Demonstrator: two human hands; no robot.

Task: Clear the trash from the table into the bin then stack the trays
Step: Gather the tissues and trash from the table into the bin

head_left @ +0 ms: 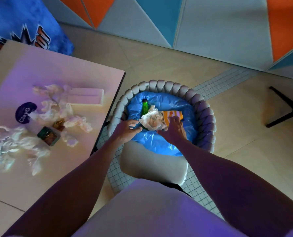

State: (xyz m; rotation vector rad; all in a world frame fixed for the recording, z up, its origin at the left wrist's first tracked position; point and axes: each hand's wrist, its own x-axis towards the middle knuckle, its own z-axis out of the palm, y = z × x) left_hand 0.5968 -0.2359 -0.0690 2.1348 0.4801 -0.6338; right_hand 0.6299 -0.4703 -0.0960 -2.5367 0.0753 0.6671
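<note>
A blue bin bag [156,141] lines a round padded chair [208,115] to the right of the table [56,69]. In the bag lie a green bottle [144,108], a crumpled white paper [151,120] and an orange striped carton [172,115]. My left hand [127,128] hovers over the bag's left edge, fingers relaxed and spread, holding nothing. My right hand [174,128] reaches over the bag with straight fingers resting on the carton. On the table are several crumpled tissues [77,123], a white tray [86,98], a small green box [48,136] and a dark round lid [25,112].
A small amber wrapper [58,124] lies among the tissues. A blue printed cushion [22,26] sits behind the table. A black stand's legs [285,108] spread on the floor at far right. Tiled floor surrounds the chair.
</note>
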